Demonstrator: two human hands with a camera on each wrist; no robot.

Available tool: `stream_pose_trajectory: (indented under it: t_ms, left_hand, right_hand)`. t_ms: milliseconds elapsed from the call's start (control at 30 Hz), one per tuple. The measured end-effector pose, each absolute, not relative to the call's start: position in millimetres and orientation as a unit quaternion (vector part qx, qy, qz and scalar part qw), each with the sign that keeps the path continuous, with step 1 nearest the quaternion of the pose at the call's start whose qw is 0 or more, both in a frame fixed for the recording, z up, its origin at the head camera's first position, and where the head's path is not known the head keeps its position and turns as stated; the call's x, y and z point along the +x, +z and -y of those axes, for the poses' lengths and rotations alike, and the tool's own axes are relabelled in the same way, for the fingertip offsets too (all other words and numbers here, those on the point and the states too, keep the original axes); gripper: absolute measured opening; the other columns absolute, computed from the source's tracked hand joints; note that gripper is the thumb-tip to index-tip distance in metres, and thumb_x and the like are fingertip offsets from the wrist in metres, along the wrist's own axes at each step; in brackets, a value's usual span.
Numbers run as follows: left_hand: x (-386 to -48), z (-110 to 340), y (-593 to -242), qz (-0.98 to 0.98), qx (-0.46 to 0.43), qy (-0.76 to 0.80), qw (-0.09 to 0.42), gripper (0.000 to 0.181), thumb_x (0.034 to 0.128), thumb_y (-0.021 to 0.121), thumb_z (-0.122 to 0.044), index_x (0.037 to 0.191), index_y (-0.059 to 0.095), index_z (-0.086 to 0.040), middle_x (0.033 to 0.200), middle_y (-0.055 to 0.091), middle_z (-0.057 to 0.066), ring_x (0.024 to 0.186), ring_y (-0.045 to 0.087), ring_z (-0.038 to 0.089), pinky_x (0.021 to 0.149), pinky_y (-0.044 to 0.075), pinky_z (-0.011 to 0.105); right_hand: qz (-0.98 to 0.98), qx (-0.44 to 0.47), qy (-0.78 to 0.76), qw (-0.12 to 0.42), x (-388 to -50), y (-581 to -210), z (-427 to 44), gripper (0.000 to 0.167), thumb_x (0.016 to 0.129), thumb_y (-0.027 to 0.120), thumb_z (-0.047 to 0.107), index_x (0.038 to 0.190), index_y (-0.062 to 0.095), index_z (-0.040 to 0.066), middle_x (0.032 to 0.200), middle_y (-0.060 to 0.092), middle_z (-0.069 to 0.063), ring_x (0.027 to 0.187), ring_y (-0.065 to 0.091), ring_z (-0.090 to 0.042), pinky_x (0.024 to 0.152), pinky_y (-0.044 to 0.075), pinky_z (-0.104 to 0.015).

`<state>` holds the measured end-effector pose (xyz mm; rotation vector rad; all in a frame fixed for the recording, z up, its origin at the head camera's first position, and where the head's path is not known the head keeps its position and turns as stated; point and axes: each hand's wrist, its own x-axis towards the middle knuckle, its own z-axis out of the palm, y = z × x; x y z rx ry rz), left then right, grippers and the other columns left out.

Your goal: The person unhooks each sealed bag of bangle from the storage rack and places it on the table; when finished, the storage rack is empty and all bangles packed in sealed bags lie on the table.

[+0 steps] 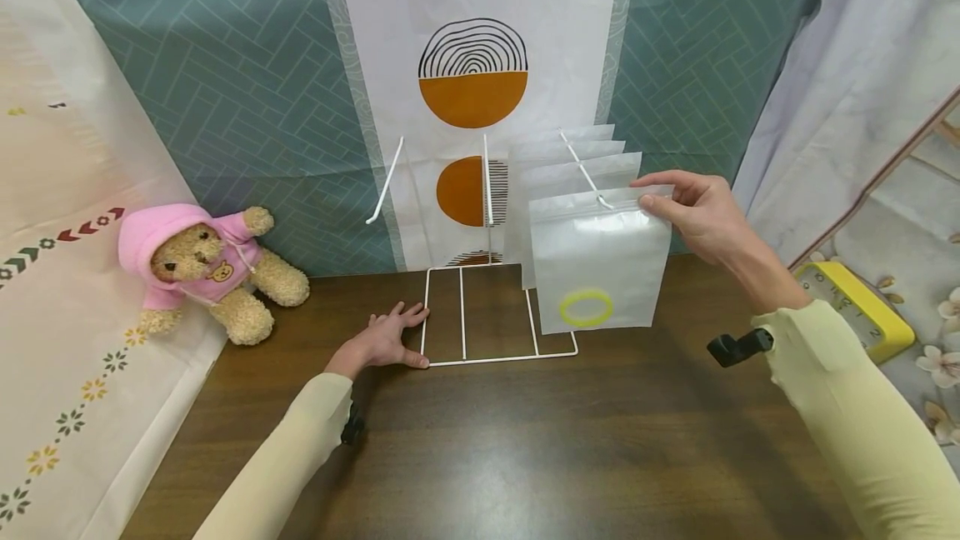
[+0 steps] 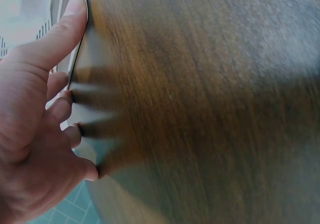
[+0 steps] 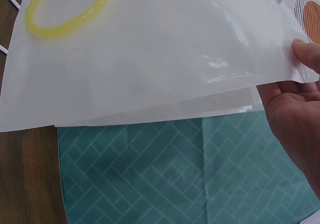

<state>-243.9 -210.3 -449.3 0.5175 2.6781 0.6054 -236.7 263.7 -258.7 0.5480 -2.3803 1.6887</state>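
Right hand (image 1: 697,211): pinches bag (image 1: 600,265); best held level.
Left hand (image 1: 386,338): spread, touching rack (image 1: 462,315); press steadily.
Hook (image 1: 581,165): just left of right hand.

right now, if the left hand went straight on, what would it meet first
Most likely the white rack's left base bar, right at the left hand; exact contact there is hard to judge.

Bag (image 1: 600,257) is wht w/ yel ring (image 3: 55,32), rack (image 1: 495,360) wht, tbl (image 1: 510,448) brn wood-grain.
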Motion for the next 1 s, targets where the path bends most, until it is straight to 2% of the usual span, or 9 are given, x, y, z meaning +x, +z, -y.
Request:
stream_pose_trajectory:
  t_ms: [200,333,600,800,1000]
  left_hand:
    - [-243.8,209.5,-448.8,-0.945,0.183,0.211,0.170,0.101,0.0776,0.085,-0.044,0.157,0.034,-0.009,0.162,0.023,0.018,0.145,0.013,0.052,0.109,0.005,0.073]
    - [-243.2,209.6,-448.5,-0.945,0.182,0.212,0.171,0.101,0.0776,0.086,-0.043,0.157,0.034,-0.008,0.163,0.022,0.018,0.145,0.013,0.053,0.109,0.005,0.073]
    - [-242.9,209.7,-448.5,-0.943,0.180,0.214,0.178,0.101,0.0780,0.085,-0.045,0.157,0.033,-0.010,0.163,0.020,0.019,0.144,0.013,0.055,0.110,0.003,0.071]
    - [-243.8,210.9,-449.3,-0.944,0.182,0.212,0.177,0.100,0.0786,0.085,-0.044,0.157,0.032,-0.011,0.163,0.020,0.017,0.144,0.013,0.054,0.110,0.003,0.071]
    - [-244.1,211.2,-449.9,-0.943,0.185,0.214,0.173,0.100,0.0779,0.085,-0.045,0.157,0.034,-0.010,0.163,0.021,0.017,0.144,0.014,0.055,0.109,0.004,0.073]
  right_hand:
    - [0.766,0.198,0.608,0.064,-232.3,-257.0,-264.5,0.026,0.094,0.068,0.001,0.111,0.078,0.018,0.058,0.046,-0.006,0.053,0.043,-0.016,0.052,0.044,-0.020]
    - [0.741,0.205,0.637,0.054,-229.8,-256.9,-265.0,0.026,0.094,0.067,-0.002,0.111,0.078,0.014,0.065,0.055,-0.010,0.060,0.053,-0.016,0.059,0.052,-0.020]
    - [0.707,0.234,0.666,0.044,-223.1,-256.4,-267.5,0.026,0.094,0.063,-0.008,0.111,0.077,0.006,0.070,0.063,-0.012,0.067,0.063,-0.016,0.064,0.056,-0.023]
    - [0.716,0.226,0.659,0.050,-218.2,-254.1,-267.8,0.026,0.094,0.064,-0.007,0.110,0.077,0.008,0.066,0.057,-0.012,0.065,0.060,-0.016,0.061,0.054,-0.022]
    - [0.696,0.245,0.673,0.049,-214.6,-253.0,-267.4,0.027,0.094,0.061,-0.011,0.110,0.076,0.004,0.072,0.063,-0.012,0.069,0.064,-0.017,0.063,0.056,-0.023]
